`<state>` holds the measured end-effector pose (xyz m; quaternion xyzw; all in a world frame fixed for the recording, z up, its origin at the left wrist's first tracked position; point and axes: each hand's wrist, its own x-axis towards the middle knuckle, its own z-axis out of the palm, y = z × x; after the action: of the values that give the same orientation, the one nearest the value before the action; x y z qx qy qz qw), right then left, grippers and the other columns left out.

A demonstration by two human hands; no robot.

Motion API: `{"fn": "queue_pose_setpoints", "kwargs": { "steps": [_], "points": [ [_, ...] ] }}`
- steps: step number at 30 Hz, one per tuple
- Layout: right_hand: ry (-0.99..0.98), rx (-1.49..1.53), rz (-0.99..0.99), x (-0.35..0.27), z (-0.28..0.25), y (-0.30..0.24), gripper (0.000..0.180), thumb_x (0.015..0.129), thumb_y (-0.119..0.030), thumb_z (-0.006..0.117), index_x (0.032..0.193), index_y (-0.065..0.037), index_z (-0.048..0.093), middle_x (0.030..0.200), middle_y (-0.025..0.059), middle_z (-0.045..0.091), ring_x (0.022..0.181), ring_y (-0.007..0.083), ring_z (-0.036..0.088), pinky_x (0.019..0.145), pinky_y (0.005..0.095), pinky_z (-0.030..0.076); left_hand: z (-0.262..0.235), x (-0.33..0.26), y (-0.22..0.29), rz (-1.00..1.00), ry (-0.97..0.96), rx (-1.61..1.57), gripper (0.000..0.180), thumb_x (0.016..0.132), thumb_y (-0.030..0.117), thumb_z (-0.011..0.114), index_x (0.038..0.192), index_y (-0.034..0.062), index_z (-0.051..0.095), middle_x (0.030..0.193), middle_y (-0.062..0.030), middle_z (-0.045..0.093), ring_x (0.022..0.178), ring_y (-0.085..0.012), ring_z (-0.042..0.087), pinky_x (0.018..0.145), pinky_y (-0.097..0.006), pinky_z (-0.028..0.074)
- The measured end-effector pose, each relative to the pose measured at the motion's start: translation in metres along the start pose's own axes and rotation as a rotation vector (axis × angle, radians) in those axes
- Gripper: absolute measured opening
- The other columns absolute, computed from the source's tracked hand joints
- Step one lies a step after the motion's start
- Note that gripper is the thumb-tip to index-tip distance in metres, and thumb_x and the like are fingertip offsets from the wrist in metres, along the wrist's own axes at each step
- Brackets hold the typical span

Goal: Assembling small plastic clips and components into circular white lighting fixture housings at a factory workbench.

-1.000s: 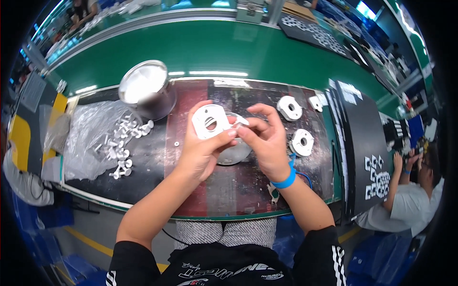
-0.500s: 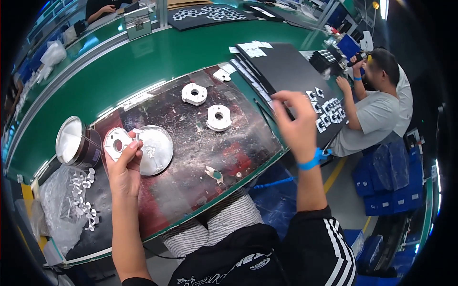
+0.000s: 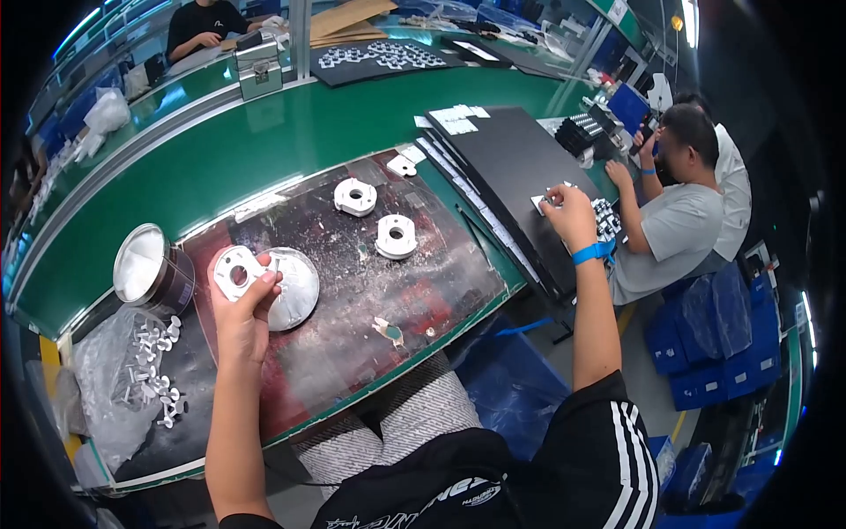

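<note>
Left hand: the left hand (image 3: pixel 240 319) is closed on a white ring-shaped part (image 3: pixel 234 272), thumb and fingers clamped on its rim, held just above a round silver dish (image 3: pixel 295 286).
Right hand: the right hand (image 3: pixel 569 214) reaches far right, fingers pinched on a small white piece (image 3: pixel 540 202) at the black tray (image 3: pixel 520 167); how firmly it grips I cannot tell.
Mat edge: bare worn mat (image 3: pixel 414 304) lies between the dish and the near edge.
Count: two more white ring parts (image 3: pixel 355 196) (image 3: pixel 396 235) lie on the mat; one metal tin (image 3: pixel 145 269) stands left; many small white pegs (image 3: pixel 154 370) lie on a plastic bag.
</note>
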<state>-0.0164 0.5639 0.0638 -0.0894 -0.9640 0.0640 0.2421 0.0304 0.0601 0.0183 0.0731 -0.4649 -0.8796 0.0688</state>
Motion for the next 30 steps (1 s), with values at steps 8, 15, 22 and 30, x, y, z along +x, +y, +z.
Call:
{"fn": "queue_pose_setpoints", "kwargs": {
  "steps": [8, 15, 22, 30],
  "points": [
    [-0.021, 0.0, 0.04, 0.005, 0.005, 0.012, 0.029, 0.072, -0.021, 0.076, 0.091, 0.001, 0.072, 0.087, 0.019, 0.071, 0.082, 0.0342, 0.069, 0.078, 0.0413, 0.054, 0.0, 0.001, 0.004, 0.001, 0.002, -0.029, 0.068, 0.078, -0.008, 0.071, 0.133, 0.0124, 0.037, 0.11, -0.0134, 0.064, 0.088, -0.0228, 0.069, 0.071, -0.028, 0.06],
    [0.089, 0.042, -0.105, -0.001, 0.003, -0.009, 0.026, 0.075, -0.021, 0.076, 0.088, 0.0, 0.066, 0.091, 0.0189, 0.067, 0.084, 0.036, 0.066, 0.08, 0.0415, 0.053, -0.002, 0.002, 0.004, 0.009, -0.015, -0.026, 0.066, 0.078, -0.008, 0.071, 0.132, 0.012, 0.038, 0.108, -0.0129, 0.064, 0.088, -0.0227, 0.069, 0.073, -0.029, 0.06],
    [-0.538, 1.233, 0.004, -0.053, 0.005, -0.107, 0.02, 0.089, -0.004, 0.064, 0.105, -0.001, 0.054, 0.088, 0.0061, 0.062, 0.08, 0.0147, 0.066, 0.069, 0.0252, 0.053, -0.002, 0.003, 0.003, 0.01, -0.024, -0.007, 0.067, 0.079, -0.009, 0.07, 0.133, 0.0115, 0.035, 0.111, -0.0144, 0.063, 0.09, -0.0231, 0.068, 0.075, -0.031, 0.059],
    [-0.728, 0.906, -0.456, -0.094, 0.013, -0.197, 0.023, 0.075, 0.002, 0.075, 0.096, 0.003, 0.066, 0.098, 0.0064, 0.06, 0.069, 0.0067, 0.059, 0.061, 0.0202, 0.05, 0.0, 0.005, 0.004, 0.014, -0.021, -0.013, 0.068, 0.077, -0.009, 0.071, 0.131, 0.0106, 0.034, 0.111, -0.0155, 0.062, 0.09, -0.0233, 0.068, 0.075, -0.031, 0.06]
  ]
}}
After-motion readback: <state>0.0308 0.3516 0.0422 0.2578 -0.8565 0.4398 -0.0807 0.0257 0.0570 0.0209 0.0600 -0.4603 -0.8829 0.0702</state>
